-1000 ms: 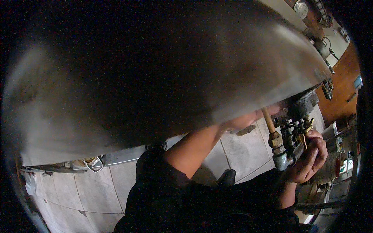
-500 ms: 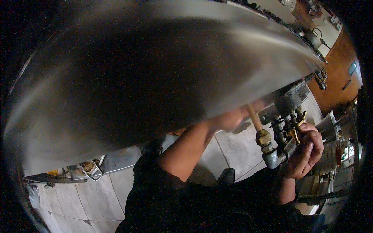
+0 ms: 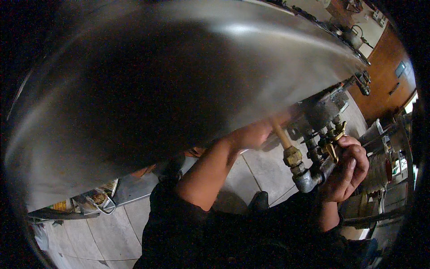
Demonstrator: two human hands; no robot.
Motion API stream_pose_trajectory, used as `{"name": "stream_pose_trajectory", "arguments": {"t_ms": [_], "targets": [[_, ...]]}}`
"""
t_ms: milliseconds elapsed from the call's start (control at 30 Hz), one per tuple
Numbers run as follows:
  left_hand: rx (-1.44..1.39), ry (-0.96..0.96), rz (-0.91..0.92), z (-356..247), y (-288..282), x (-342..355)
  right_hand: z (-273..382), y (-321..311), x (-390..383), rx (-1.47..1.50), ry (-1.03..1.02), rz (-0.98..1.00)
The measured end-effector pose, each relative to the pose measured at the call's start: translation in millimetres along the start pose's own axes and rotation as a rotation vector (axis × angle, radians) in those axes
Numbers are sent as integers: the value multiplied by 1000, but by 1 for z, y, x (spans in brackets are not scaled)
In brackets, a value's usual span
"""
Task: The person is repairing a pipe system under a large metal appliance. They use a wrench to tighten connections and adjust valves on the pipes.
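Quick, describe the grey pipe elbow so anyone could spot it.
Find the large metal panel; below its lower edge, a tan pipe slants down to a brass hex nut. The pipe elbow sits beneath that, left of the right hand; its rounded grey body stands out from the brass.

No text, label, number or sign can be read. The small blue panel (image 3: 400, 69) on the brown surface (image 3: 378, 99) at the upper right of the frame is too small to show any lettering.
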State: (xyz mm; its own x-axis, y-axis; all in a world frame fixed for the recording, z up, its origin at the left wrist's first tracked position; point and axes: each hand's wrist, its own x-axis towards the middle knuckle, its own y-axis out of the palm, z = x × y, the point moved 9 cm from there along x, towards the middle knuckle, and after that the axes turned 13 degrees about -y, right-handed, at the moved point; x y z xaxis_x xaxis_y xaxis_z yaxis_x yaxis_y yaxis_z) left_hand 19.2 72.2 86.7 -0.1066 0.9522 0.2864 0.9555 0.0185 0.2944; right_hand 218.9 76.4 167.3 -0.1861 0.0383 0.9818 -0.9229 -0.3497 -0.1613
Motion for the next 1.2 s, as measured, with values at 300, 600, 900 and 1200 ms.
{"name": "stream_pose_trajectory", "arguments": {"t_ms": [300, 600, 900, 1200], "targets": [[331, 119, -82, -6, -9, 0, 0, 1, 0, 22, 9, -19], [283, 110, -236, -14, -13, -7, -2, -2, 0, 14, 4, -25], [303, 284, -472, -2, -50, -7, 1, 2, 4, 11, -17, -8], [311, 197, -209, 0, -34, -2, 0, 1, 3, 8, -16, 5]]}}
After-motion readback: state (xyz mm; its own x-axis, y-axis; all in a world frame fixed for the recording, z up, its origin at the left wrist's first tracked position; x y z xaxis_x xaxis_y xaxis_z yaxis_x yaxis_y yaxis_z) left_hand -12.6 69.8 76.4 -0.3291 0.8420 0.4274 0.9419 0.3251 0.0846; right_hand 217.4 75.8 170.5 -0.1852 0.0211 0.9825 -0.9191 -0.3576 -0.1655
